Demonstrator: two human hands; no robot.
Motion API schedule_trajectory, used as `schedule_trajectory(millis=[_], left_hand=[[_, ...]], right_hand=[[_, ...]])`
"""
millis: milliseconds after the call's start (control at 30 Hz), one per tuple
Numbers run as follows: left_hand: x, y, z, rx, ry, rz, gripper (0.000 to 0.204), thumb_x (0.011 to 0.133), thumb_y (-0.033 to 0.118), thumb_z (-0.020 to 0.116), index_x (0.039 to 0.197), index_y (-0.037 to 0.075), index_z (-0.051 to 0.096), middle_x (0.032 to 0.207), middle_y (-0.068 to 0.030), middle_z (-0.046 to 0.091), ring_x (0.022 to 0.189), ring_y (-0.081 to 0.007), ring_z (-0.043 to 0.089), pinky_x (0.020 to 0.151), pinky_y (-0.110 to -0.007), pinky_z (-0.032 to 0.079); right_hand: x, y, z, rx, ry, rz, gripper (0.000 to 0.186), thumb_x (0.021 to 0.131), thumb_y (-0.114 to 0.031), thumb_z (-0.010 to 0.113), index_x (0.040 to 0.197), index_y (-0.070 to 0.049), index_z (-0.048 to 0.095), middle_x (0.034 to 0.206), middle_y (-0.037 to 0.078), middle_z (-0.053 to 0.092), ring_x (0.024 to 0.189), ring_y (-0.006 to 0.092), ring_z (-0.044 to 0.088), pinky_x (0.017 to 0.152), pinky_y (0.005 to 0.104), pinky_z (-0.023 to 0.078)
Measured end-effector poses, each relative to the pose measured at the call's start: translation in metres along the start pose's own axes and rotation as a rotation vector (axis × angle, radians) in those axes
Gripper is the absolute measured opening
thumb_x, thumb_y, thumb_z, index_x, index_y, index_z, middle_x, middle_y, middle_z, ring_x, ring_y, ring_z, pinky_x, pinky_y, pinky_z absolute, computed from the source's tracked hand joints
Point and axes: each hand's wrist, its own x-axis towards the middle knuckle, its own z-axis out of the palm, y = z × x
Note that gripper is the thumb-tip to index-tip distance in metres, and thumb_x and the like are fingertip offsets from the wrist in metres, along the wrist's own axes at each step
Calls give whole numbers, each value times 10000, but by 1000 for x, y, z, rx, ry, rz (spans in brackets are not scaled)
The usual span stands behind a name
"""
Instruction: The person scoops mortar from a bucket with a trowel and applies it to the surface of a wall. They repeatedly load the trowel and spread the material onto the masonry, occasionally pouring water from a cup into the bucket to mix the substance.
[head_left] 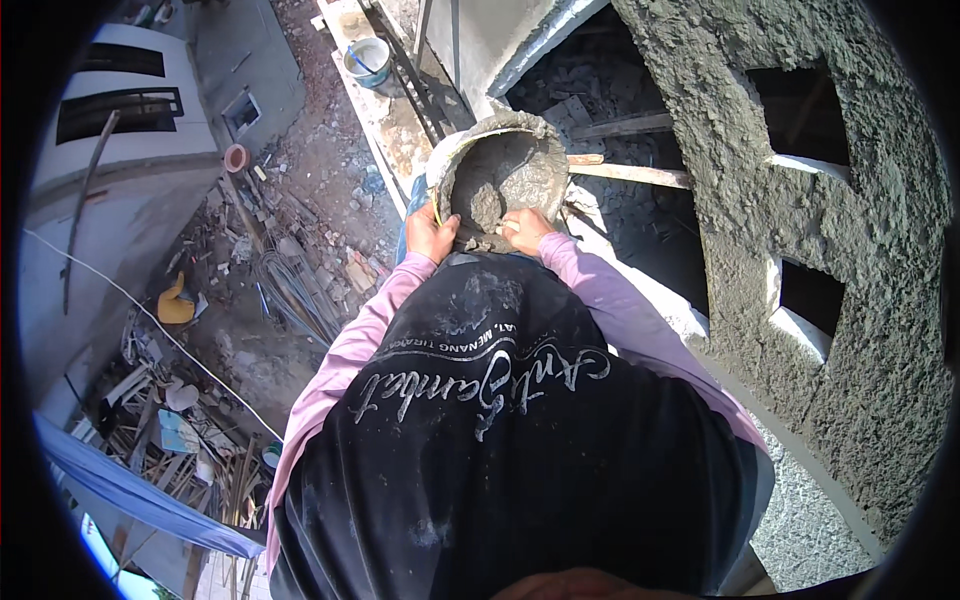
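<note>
A round bucket [441, 160], its pale rim caked with grey, is tipped toward me just in front of my body. Wet mortar [530, 170] coats its inside, with a rounded lump [484, 204] near the close edge. My left hand [432, 236] grips the rim on the near left, thumb over the inside. At the near right, my right hand [527, 230] is closed on the rim, its fingertips curled inward and partly hidden. Both forearms are in pink sleeves.
Rough grey plaster with square openings covers the wall [720, 150] on my right. A wooden beam [640, 175] crosses a dark opening. Ahead, a smaller bucket [374, 76] stands on a plank [408, 118]. Rubble and scrap wood [300, 270] lie below left, under a thin cable [160, 325].
</note>
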Motion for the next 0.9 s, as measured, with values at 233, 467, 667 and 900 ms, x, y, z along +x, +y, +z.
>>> schedule_trajectory(millis=[233, 467, 667, 900], left_hand=[[0, 16, -3, -373, 9, -59, 149, 786, 63, 689, 911, -16, 673, 782, -17, 678, 691, -78, 565, 650, -268, 481], [13, -15, 8, -369, 75, -45, 163, 769, -2, 687, 926, -36, 662, 825, -73, 699, 722, -117, 613, 685, -291, 504], [28, -26, 16, -455, 44, 11, 148, 783, -17, 688, 923, -31, 643, 835, -57, 685, 724, -114, 600, 682, -281, 494], [26, -11, 15, -321, 97, 35, 173, 776, 29, 716, 920, -34, 643, 803, -53, 678, 702, -114, 587, 653, -281, 484]], right_hand=[[-23, 13, -48, -95, 27, 103, 326, 876, -284, 566, 1052, -15, 624, 998, 232, 658, 958, 400, 619, 845, 457, 477], [-66, -59, -196, -178, 380, -362, 253, 781, -196, 676, 922, 7, 624, 916, 191, 624, 878, 377, 615, 731, 425, 494], [-151, -213, -379, -187, 253, -217, 266, 830, -226, 691, 883, 29, 640, 701, 109, 613, 642, 205, 621, 589, 353, 468], [-95, -162, -494, 469, -9, -116, 245, 927, -232, 575, 924, 11, 609, 694, 30, 578, 513, 81, 546, 455, 210, 452]])
